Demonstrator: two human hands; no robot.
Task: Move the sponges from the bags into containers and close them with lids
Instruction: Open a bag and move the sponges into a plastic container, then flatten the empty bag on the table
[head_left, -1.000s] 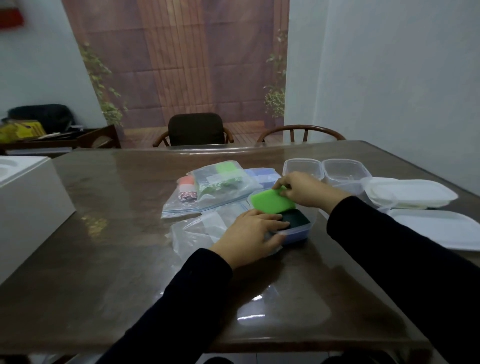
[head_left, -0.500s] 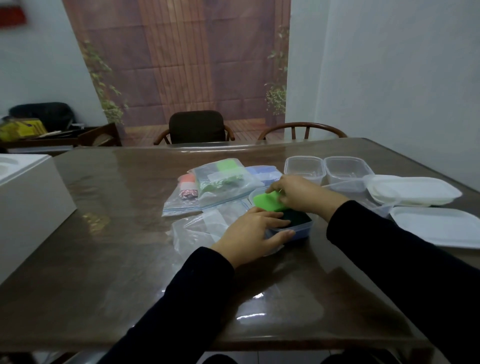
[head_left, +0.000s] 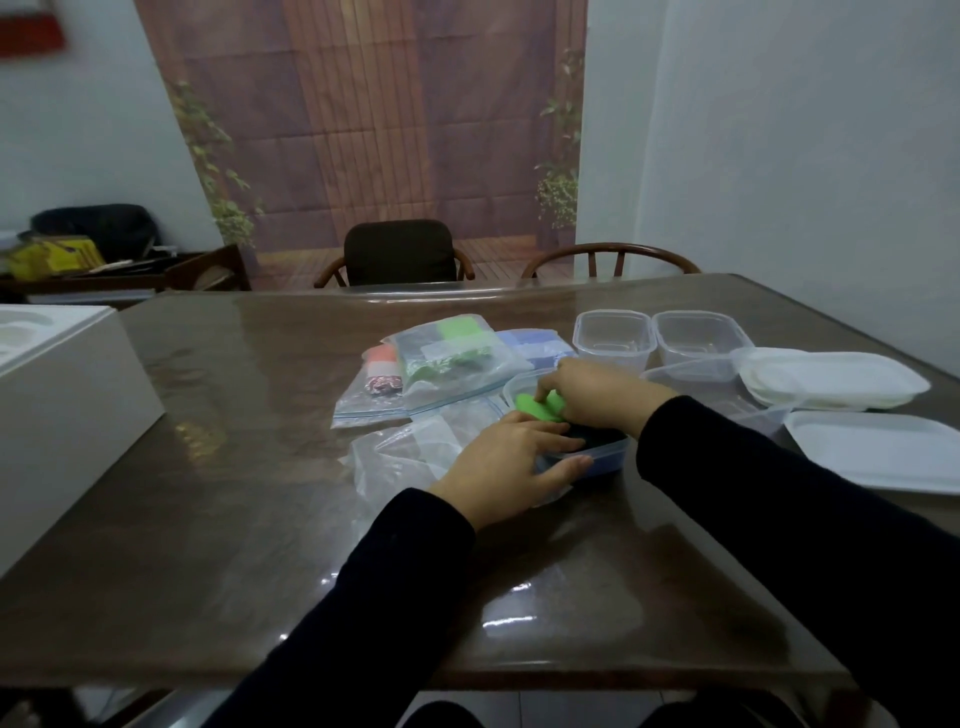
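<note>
Table: a glossy dark-brown table (head_left: 260, 467) under a clear, reflective cover that throws back pale highlights.
Container in use: a shallow, round-cornered container (head_left: 597, 460) of clear plastic with a bluish tint, standing on the table between the two hands; something dark lies inside it.
Green sponge: a soft, bright-green sponge (head_left: 532, 405) with rounded edges, tilted at the far-left end of that container, partly inside it.
Right hand: the right hand (head_left: 597, 395) is over the container, its fingers (head_left: 550, 387) curled down and pinching the green sponge.
Left hand: the left hand (head_left: 509, 467) lies on the container's near-left rim, fingers fairly straight and slightly spread, thumb along the near wall.
Empty bag: a crinkled, clear plastic bag (head_left: 405, 452), flat on the table, partly under the left hand.
Filled bags: clear zip bags (head_left: 447, 358) behind it, one holding green and dark sponges, another an orange-and-white piece; a pale-blue block shows just to their right.
Spare containers: two clear rectangular tubs (head_left: 613, 338) side by side at the far right, a third just in front of them.
Lids: smooth white plastic lids (head_left: 831, 384), round-cornered, stacked at the right edge, one more (head_left: 883, 449) lying flat nearer.
Box: a matte white box (head_left: 62, 405) at the left.
</note>
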